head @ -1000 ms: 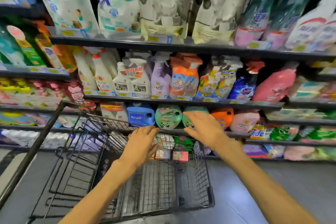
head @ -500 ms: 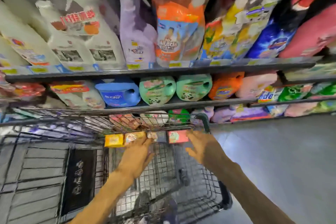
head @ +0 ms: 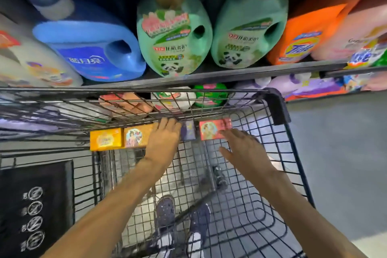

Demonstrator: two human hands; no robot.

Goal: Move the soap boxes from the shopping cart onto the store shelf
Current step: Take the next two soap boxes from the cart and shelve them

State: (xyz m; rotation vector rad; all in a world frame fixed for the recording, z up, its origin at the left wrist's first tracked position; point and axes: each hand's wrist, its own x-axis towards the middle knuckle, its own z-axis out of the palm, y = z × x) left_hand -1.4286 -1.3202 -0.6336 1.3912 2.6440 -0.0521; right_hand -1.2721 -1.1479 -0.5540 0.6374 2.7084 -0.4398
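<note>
Fingers of my left hand [head: 164, 142] spread over a purple box [head: 187, 133], holding nothing; my right hand [head: 244, 148], open, touches the red box [head: 211, 130] in the cart [head: 278, 109].

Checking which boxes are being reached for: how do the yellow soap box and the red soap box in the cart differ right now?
The yellow soap box sits at the left end of the row, the red soap box at the right end. No hand touches the yellow one; the right hand lies open with its fingertips at the red box's lower edge. Yellow has a gold emblem, red a round figure picture. Both stand against the front wall of the shopping cart, faces toward the camera.
</note>
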